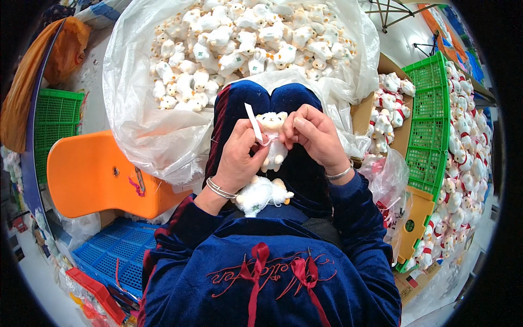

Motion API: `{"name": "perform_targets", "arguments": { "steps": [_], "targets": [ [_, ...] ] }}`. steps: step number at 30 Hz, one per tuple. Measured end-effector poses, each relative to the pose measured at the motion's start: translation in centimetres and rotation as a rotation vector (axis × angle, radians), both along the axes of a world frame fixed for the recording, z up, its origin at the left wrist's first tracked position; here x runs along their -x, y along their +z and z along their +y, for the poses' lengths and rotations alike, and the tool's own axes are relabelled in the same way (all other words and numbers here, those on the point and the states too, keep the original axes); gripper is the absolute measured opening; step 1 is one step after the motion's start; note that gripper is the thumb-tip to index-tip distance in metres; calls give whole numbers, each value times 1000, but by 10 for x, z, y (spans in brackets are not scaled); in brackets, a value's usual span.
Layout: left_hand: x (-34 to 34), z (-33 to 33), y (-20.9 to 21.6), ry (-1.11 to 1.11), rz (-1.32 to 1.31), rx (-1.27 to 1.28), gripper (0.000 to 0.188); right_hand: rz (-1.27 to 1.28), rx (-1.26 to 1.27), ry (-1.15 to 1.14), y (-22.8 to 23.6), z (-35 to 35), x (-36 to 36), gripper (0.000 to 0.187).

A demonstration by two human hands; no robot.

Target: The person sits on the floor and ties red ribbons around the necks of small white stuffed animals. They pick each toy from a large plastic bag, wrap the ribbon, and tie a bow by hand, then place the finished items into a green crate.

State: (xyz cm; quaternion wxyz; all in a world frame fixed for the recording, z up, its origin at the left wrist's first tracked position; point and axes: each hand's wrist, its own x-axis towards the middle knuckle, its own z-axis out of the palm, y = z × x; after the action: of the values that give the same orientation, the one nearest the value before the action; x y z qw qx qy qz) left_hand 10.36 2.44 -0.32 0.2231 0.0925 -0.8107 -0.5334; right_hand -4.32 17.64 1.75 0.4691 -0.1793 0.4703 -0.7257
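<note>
A small white plush animal [272, 155] with a cream face lies on its back on my lap, between my hands. My left hand [239, 152] is closed, with a narrow white strip [252, 122] sticking up from its fingers beside the toy's head. Around the toy's neck runs something thin and pale pink, partly covered by my fingers. On the other side of the neck, my right hand [317, 137] is pinched closed; whatever lies between its fingertips is too small to make out. A second white plush animal [259, 197] rests on my lap, nearer my body.
Beyond my knees, a big clear plastic bag [133, 109] holds a heap of white plush animals [234, 41]. An orange chair [92, 174] stands at left, above a blue crate [111, 253]. At right are a cardboard box, a green crate [427, 125] and many plush toys with red neck bands [463, 180].
</note>
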Motion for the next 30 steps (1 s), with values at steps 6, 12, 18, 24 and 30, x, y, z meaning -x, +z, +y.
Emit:
{"name": "perform_targets", "arguments": {
  "steps": [6,12,18,24,30],
  "targets": [
    [-6,-7,-5,32,-29,55,12,786,-256,-34,-12,-8,-1,18],
    [-6,-8,-5,79,-9,0,6,913,-354,132,4,-10,-12,27],
    [-12,1,0,41,-119,-499,13,1050,-378,34,1,-10,-21,24],
    [-17,-8,-1,-249,-91,-656,24,1097,-462,-10,3,-6,-28,16],
    [-20,-17,0,-221,-226,-906,51,1162,-393,-99,-5,-7,-34,15]
  ]
}}
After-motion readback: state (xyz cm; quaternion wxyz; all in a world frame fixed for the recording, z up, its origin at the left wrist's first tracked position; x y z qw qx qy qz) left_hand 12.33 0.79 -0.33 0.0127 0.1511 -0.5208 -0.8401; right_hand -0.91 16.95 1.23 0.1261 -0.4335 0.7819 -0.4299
